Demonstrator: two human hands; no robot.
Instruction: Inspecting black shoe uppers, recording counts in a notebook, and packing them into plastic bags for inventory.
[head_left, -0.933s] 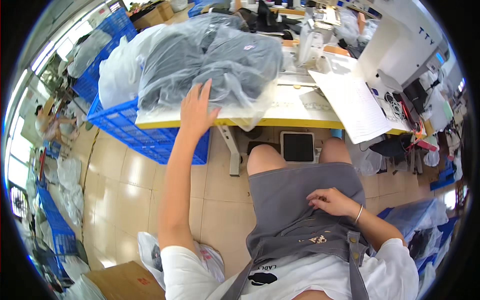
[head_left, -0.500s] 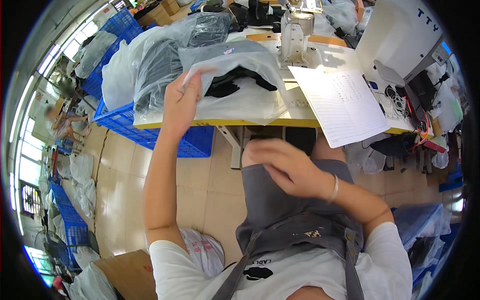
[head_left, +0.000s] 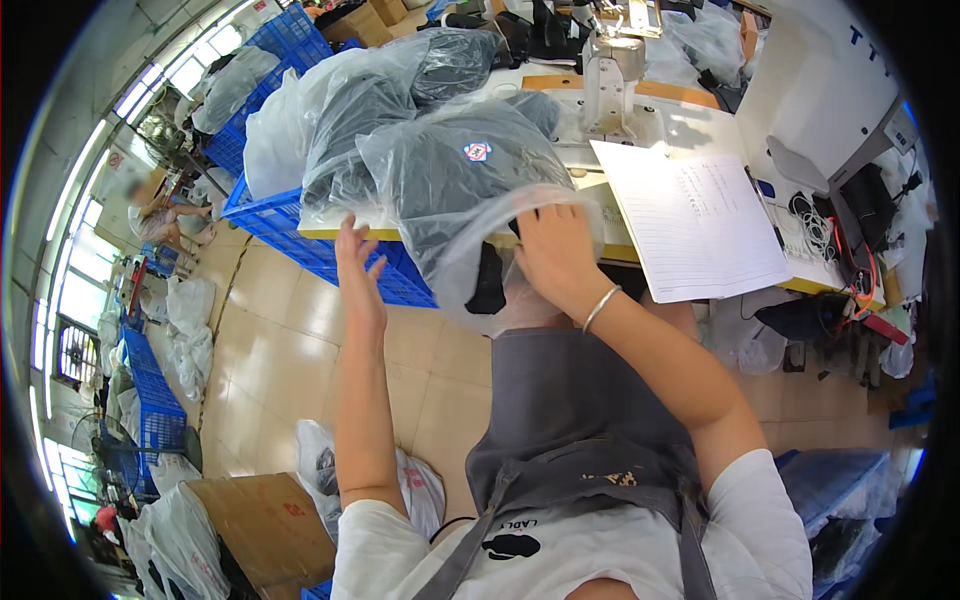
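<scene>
A clear plastic bag (head_left: 440, 165) packed with dark grey and black cloth lies across the table's front edge, its loose mouth hanging toward my lap. My right hand (head_left: 560, 250), a bangle on its wrist, has its fingers closed over the rim of that mouth. Inside the opening some black fabric (head_left: 488, 280) shows. To the left of the bag my left hand (head_left: 357, 268) is raised with fingers apart, holding nothing. Behind the bag stands a sewing machine (head_left: 612, 80).
An open notebook (head_left: 690, 225) overhangs the table edge on the right, near a coiled white cable (head_left: 815, 232). A blue crate (head_left: 275, 225) with more filled bags (head_left: 285, 130) stands left of the table. A cardboard box (head_left: 265, 530) sits at lower left. A person (head_left: 165, 215) is seated far left.
The bag has come nearer, its mouth now over the table edge. My left hand has let go of it and moved down. My right hand has risen from my lap and gripped its rim.
</scene>
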